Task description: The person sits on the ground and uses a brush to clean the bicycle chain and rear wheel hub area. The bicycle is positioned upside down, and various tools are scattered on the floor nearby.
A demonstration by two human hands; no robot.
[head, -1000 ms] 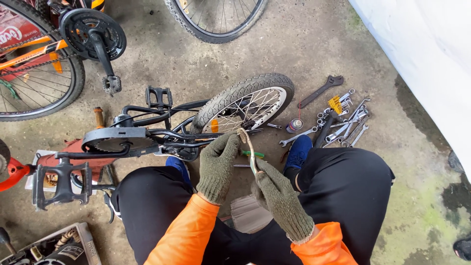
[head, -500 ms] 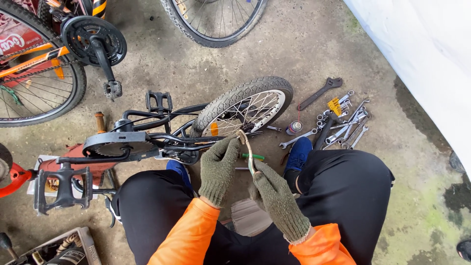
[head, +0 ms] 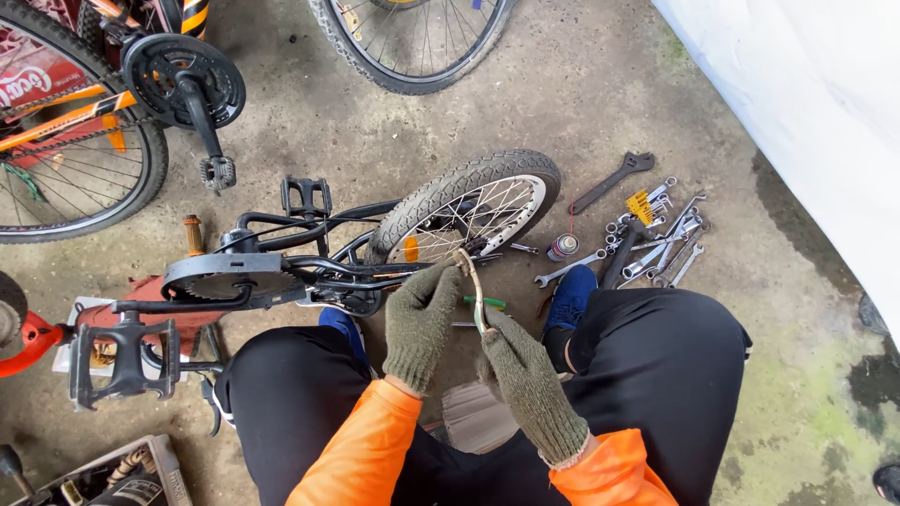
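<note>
Both my hands wear olive knit gloves below orange sleeves. My left hand (head: 420,319) pinches the upper end of a thin curved metal strip (head: 476,289), close to the small bike's frame. My right hand (head: 525,375) grips the strip's lower end. The small black bicycle (head: 319,267) lies on its side on the concrete just ahead of my knees, its rear wheel (head: 473,208) with a knobbly tyre and an orange reflector pointing right, its chain guard and pedals to the left.
Spanners and wrenches (head: 647,234) lie scattered on the floor at right, with a small spray can (head: 562,246). A green-handled screwdriver (head: 483,302) lies by my feet. Bigger bicycle wheels (head: 84,178) stand at upper left and top (head: 412,47). A box (head: 112,473) sits at lower left.
Both hands stay on the strip in almost the same place. The view has shifted slightly; the bike and tools have not moved.
</note>
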